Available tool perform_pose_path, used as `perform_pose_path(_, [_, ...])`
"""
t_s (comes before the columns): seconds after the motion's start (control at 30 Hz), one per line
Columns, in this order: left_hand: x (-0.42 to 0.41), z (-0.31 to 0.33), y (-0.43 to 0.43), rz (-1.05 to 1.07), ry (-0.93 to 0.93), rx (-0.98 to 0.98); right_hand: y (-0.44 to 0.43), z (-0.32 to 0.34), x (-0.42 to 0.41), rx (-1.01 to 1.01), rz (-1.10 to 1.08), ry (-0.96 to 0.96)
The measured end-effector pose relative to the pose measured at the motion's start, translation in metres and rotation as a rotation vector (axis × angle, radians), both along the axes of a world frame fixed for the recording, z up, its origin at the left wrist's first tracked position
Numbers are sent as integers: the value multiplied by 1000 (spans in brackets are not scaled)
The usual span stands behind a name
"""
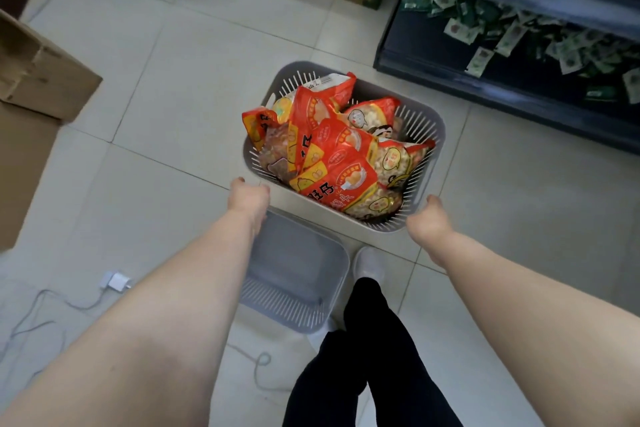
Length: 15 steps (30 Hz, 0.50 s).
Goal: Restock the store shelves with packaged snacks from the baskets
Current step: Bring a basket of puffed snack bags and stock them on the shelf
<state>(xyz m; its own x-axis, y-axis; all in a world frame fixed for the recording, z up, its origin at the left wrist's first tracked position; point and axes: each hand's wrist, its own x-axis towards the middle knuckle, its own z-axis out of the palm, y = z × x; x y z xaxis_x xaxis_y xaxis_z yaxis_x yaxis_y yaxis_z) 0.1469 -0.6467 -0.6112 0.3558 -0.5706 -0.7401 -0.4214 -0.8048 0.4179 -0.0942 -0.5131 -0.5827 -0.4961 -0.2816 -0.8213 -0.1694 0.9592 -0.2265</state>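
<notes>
The left hand and right hand each curl closed around an end of the grey basket at centre frame, likely to keep its heaped red snack bags level. An empty basket sits below it; the dark shelf waits upper right, probably their destination.

Both forearms bare to the frame edge; no sleeves, watch, rings or bands visible. Left hand: dark nail polish on the one nail that shows, at the thumb tip. Right hand: nails hidden. Fingers of both mostly out of sight. Legs in tight black trousers, plain, no markings. One shoe visible: pale grey-white, rounded toe, smooth upper, no laces seen.
</notes>
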Motion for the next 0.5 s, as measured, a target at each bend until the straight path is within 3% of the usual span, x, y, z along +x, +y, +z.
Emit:
perform_pose_path(0.13, [-29, -8, -1, 10, 68, 36, -6, -15, -6, 36, 46, -15])
perform_pose_path(0.27, [-33, -28, -10, 175, 76, 12, -8, -29, -11, 42, 7, -38])
perform_pose_path(0.5, [-30, -24, -48, 37, -88, -217, -19, -44, -17, -228, -113, 104])
